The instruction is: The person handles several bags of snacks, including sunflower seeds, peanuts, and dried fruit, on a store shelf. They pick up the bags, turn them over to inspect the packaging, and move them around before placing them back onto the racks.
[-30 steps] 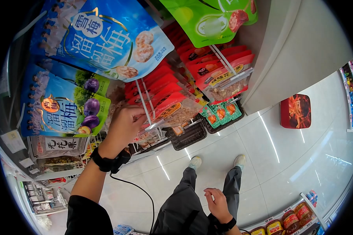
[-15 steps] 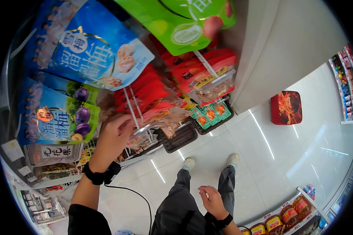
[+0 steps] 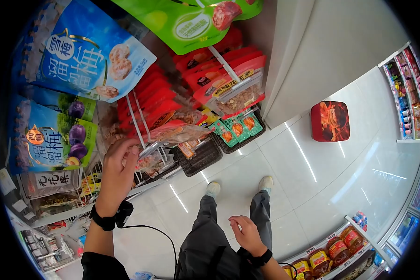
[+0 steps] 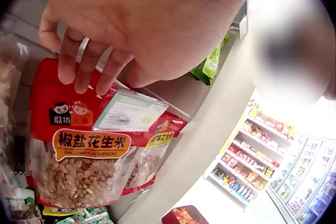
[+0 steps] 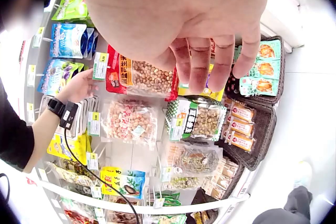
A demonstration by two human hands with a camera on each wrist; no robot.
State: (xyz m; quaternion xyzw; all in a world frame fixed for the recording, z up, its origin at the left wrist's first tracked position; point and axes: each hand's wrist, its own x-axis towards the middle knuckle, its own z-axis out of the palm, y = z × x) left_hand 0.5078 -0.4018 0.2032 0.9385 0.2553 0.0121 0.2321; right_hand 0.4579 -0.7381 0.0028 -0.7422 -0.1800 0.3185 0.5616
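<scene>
My left hand (image 3: 119, 165) is at the front end of a hanging hook, beside its clear price-tag holder (image 3: 149, 149). In the left wrist view its curled fingers (image 4: 86, 69) grip the red top of the front peanut bag (image 4: 79, 176); the thumb is mostly hidden. The bag has a red header, an orange label and a clear window with peanuts. A price tag (image 4: 126, 113) covers part of the header. My right hand (image 3: 247, 233) hangs low before my legs, fingers loosely curled, holding nothing.
Blue plum pouches (image 3: 74, 56) and a green pouch (image 3: 191, 28) hang above. More red peanut bags (image 3: 238, 93) hang alongside. Dark baskets (image 3: 198, 161) stand beneath, one with green packets (image 3: 238, 129). A grey panel (image 3: 308, 56) bounds the right, and a red box (image 3: 330, 121) is on the floor.
The head view has shifted, so the shelf sits further left. The front peanut bag has tilted, its face now almost edge-on. My left hand stays at the hook; my right hand stays low.
</scene>
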